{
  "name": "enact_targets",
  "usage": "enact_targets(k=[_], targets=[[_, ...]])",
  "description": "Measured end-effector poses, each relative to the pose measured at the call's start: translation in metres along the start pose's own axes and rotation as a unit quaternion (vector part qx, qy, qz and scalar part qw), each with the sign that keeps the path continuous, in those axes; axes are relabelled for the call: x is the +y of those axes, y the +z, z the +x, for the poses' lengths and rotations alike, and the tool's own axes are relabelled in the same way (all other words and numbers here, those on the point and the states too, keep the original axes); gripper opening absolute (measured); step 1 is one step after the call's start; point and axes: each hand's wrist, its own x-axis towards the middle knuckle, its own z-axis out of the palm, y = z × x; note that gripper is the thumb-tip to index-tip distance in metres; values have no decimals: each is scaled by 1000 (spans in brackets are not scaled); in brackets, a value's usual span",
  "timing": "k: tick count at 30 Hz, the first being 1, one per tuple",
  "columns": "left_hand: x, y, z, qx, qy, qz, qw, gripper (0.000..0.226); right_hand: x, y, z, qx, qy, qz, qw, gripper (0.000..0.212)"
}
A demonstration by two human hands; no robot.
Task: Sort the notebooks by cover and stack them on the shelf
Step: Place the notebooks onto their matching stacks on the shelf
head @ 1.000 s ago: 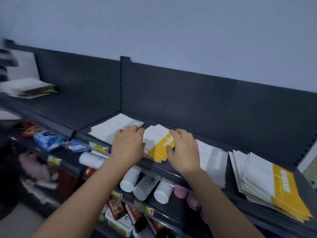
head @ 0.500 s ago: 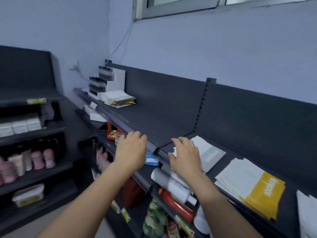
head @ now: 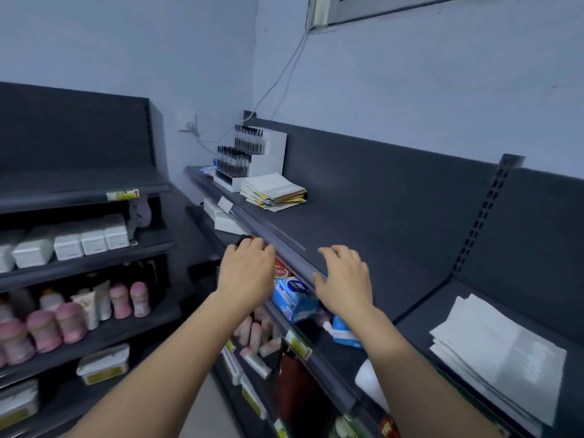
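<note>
A stack of notebooks (head: pixel 274 191) with white and yellow covers lies far along the dark top shelf (head: pixel 344 235), beside a white pen display. A second pile of white-covered notebooks (head: pixel 499 352) lies on the shelf section at the right, near the frame's edge. My left hand (head: pixel 246 269) hovers in front of the shelf's front rail, fingers curled, holding nothing. My right hand (head: pixel 346 279) is over the shelf's front edge with fingers spread, also holding nothing. Both hands are well short of the far stack.
A white display of black pens (head: pixel 249 156) stands at the shelf's far end. Lower shelves hold blue packets (head: pixel 292 298), tubes and bottles. A second shelving unit at the left carries white boxes (head: pixel 68 241) and pink bottles (head: pixel 44 327). A cable runs down the wall.
My view has swung left along the shelf. Both hands left the yellow-and-white notebooks and moved left with nothing in them; the far stack has come closer into view.
</note>
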Motion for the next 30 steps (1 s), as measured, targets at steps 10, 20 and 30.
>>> enact_targets(k=[10, 20, 30], targets=[[-52, 52, 104, -17, -25, 6, 1000, 28, -23, 52, 132, -3, -28, 17, 999, 49], [-98, 104, 196, -30, -35, -4, 999, 30, -40, 93, 239, -22, -30, 2, 999, 43], [-158, 164, 304, -53, 32, -11, 998, 30, -64, 153, 341, -21, 40, 8, 999, 43]])
